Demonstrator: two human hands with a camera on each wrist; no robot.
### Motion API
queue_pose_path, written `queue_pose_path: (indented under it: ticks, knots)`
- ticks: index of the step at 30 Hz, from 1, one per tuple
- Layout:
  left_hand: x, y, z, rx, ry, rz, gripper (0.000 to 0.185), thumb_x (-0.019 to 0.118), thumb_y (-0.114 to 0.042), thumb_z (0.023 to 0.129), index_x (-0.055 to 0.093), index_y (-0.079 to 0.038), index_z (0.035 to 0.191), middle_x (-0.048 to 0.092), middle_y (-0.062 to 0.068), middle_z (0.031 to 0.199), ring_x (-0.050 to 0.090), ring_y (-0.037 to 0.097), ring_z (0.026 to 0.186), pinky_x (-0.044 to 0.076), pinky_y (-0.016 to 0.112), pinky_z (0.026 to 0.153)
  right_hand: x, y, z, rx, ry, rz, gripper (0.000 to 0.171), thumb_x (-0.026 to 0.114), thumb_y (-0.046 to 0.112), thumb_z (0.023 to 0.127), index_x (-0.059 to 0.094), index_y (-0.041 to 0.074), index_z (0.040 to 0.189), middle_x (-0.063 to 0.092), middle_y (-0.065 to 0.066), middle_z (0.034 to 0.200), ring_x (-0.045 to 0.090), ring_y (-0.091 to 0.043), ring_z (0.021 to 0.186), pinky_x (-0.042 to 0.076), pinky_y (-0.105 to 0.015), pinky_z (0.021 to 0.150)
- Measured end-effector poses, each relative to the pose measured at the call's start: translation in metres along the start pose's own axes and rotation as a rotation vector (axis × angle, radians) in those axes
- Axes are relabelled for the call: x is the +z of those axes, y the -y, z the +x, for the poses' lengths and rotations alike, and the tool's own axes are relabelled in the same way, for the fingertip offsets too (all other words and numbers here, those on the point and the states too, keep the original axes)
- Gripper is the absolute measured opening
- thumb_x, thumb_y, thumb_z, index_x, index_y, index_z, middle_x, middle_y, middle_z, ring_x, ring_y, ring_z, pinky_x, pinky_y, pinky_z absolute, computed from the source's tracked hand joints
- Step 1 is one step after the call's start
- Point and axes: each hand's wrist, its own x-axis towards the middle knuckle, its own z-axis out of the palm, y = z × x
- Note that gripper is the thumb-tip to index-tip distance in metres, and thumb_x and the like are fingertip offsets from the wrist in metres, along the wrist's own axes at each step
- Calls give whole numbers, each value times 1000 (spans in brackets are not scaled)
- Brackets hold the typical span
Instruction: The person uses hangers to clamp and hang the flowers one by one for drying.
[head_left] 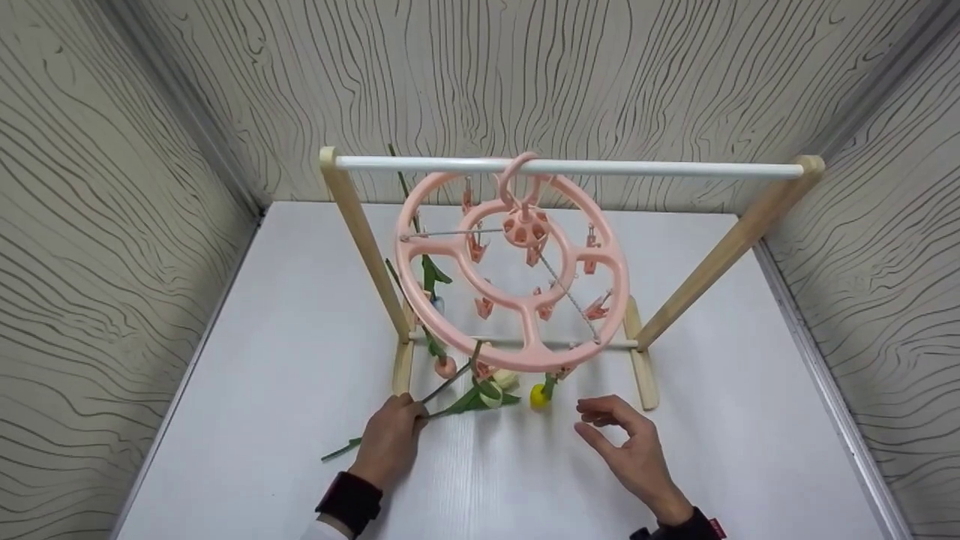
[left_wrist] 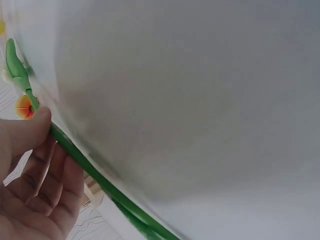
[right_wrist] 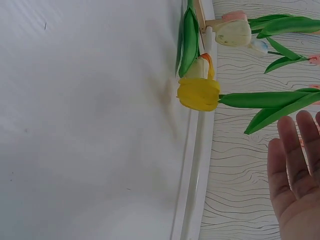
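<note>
Left hand (head_left: pixel 390 439) pinching green stem (left_wrist: pixel 80 157), its bloom hidden, right hand (head_left: pixel 630 450) loosely spread, empty

Nothing here carries writing I can read: no labels, brands or numbers anywhere. The small red tag (head_left: pixel 716 527) at the lower right edge may bear print, too blurred to tell.

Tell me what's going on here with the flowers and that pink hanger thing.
A person's left hand grips a green flower stem whose other end reaches up to the round pink clip hanger hung on a wooden rack. The right hand hovers open beside a yellow tulip dangling from the hanger, above the white table.
</note>
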Motion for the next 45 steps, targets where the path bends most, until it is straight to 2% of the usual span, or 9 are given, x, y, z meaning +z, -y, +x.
queue_pose_path:
  ticks: [10, 14, 19, 25, 31, 34, 40, 45]
  knots:
    - [-2, -8, -9, 79, -21, 81, 13, 87, -2, 86, 79, -11, 85, 66, -1, 85, 66, 16, 82, 60, 27, 70, 2, 0, -1, 5, 11, -4, 35, 84, -4, 89, 79, 21, 113, 80, 5, 106, 74, -9, 94, 61, -21, 84]
    - [-4, -14, -12, 103, -9, 103, 11, 85, -3, 87, 78, -12, 83, 66, -2, 83, 62, 15, 78, 55, 24, 66, 4, 0, -2, 13, 28, -3, 34, 85, -1, 89, 79, 22, 113, 80, 9, 106, 75, -11, 94, 62, -24, 84]
    - [-7, -22, -13, 142, 1, 142, 11, 83, -4, 87, 78, -12, 81, 66, -2, 81, 60, 14, 74, 50, 23, 62, 7, -1, -3, 17, 54, 4, 35, 86, -1, 89, 79, 23, 113, 79, 10, 106, 75, -7, 94, 63, -25, 84]
    - [-12, -29, -13, 204, -20, 192, 12, 84, -4, 84, 77, -13, 80, 67, 0, 80, 61, 16, 74, 51, 25, 62, 13, 0, -5, -68, 90, -3, 33, 86, -1, 89, 78, 22, 111, 80, 7, 105, 74, -6, 94, 62, -23, 83]
    - [-14, -35, -16, 266, -46, 196, 13, 84, -8, 85, 74, -14, 77, 65, -1, 76, 62, 17, 72, 50, 25, 62, 19, 1, -8, -131, 150, 14, 24, 85, 4, 92, 78, 10, 113, 79, -8, 104, 74, -12, 94, 60, -21, 83]
    - [-15, -36, -18, 250, 1, 146, 13, 83, -6, 85, 75, -13, 78, 65, -2, 76, 62, 15, 73, 51, 24, 64, 21, 2, -9, -145, 184, 33, 23, 84, 6, 93, 78, 10, 115, 79, -10, 105, 74, -14, 95, 61, -22, 84]
    - [-20, -32, -20, 130, 180, -6, 12, 82, -3, 89, 77, -12, 84, 67, -3, 81, 63, 11, 77, 54, 24, 67, 26, 4, -10, -186, 236, 45, 25, 83, 10, 96, 77, 20, 118, 79, -2, 107, 73, -9, 96, 62, -24, 84]
    - [-22, -31, -22, 136, 198, -27, 13, 81, 0, 89, 78, -12, 85, 68, -3, 81, 64, 11, 78, 55, 24, 68, 31, 4, -12, -199, 254, 42, 26, 82, 10, 96, 78, 21, 119, 80, -7, 107, 74, -13, 95, 62, -25, 83]
